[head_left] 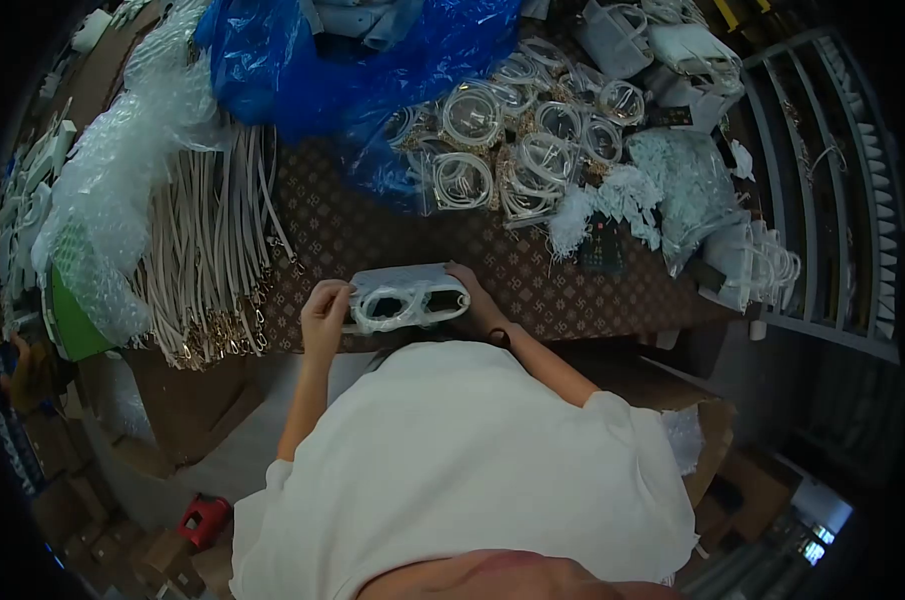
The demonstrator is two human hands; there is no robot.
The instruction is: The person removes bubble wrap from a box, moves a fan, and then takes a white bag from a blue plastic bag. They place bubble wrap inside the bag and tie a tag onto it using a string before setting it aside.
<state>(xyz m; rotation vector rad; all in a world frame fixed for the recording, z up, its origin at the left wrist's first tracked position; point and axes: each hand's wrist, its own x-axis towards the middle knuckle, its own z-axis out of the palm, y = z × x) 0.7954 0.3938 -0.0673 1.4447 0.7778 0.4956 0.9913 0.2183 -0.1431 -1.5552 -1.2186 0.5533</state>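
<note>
A pale handbag (405,277) with white looped handles stands at the table's near edge, close to my body. Clear plastic wrap shows around the handles, and dark gaps open between them. My left hand (325,308) is closed in a pinch at the bag's left end; whether a bit of wrap is between the fingertips is too small to tell. At the opposite end my right hand (480,300) grips the bag's side, its fingers partly hidden behind it.
Pale straps (213,230) with gold clips lie left beside bubble wrap (123,190). Blue plastic (303,80) covers the back. Bagged coiled handles (470,115), a bag of shredded filler (685,180) and wrapped handbags (738,260) sit right. A metal rack (823,180) stands beyond.
</note>
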